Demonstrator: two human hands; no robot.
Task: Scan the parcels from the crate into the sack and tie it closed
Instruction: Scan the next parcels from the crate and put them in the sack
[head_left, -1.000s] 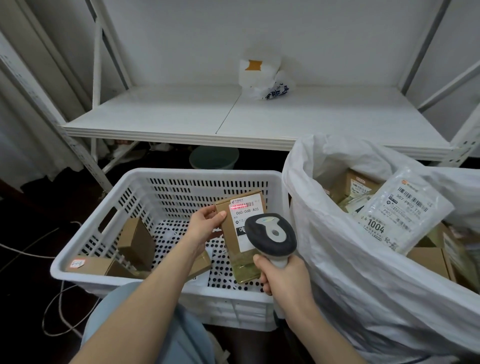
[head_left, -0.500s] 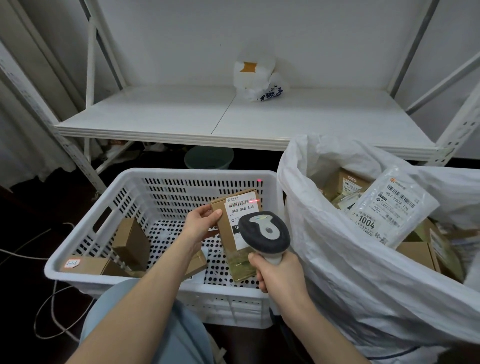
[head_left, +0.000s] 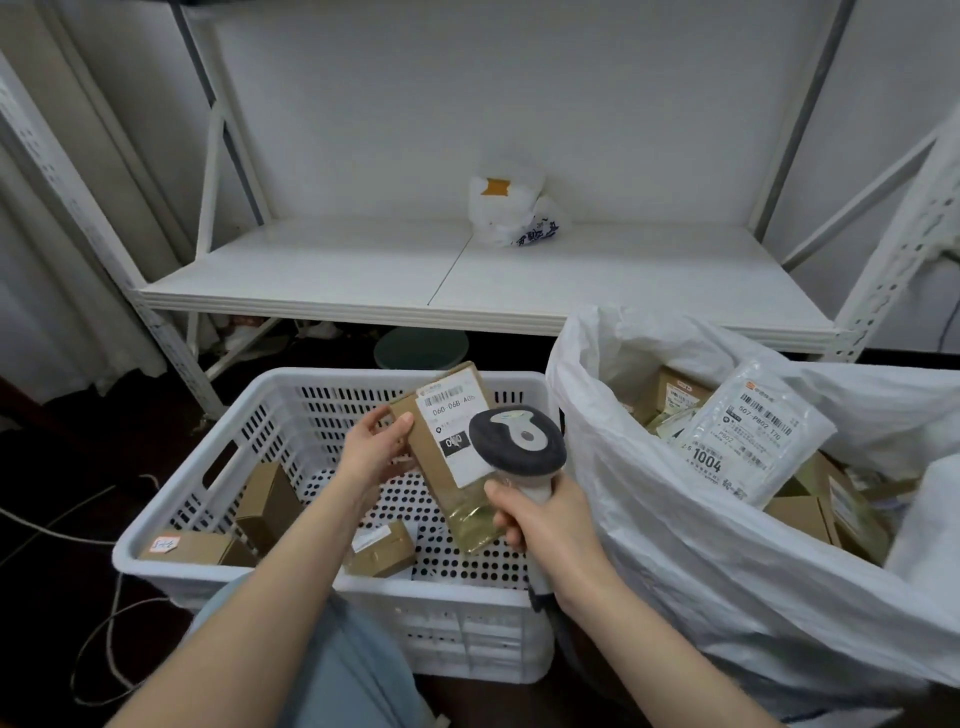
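My left hand (head_left: 375, 451) grips a brown cardboard parcel (head_left: 435, 451) with a white barcode label, tilted above the white perforated crate (head_left: 260, 447). My right hand (head_left: 545, 525) holds a grey and white barcode scanner (head_left: 517, 444) by its handle, its head just in front of the parcel's lower right. Three brown boxes lie in the crate: one at the front left (head_left: 189, 548), one leaning (head_left: 267, 501), one small (head_left: 382, 551). To the right stands the open white sack (head_left: 701, 571) holding several parcels, with a clear pouch (head_left: 748, 436) on top.
A white metal shelf (head_left: 467, 280) stands behind the crate, with a crumpled white plastic bag (head_left: 514, 213) on it. A green bucket (head_left: 421, 348) sits under the shelf. Cables (head_left: 98, 639) trail on the dark floor at the left. My knee in blue fabric (head_left: 343, 670) is before the crate.
The parcel has tilted and risen slightly in my left hand, and the red scan line seen on its label is gone. The scanner stays close in front of it.
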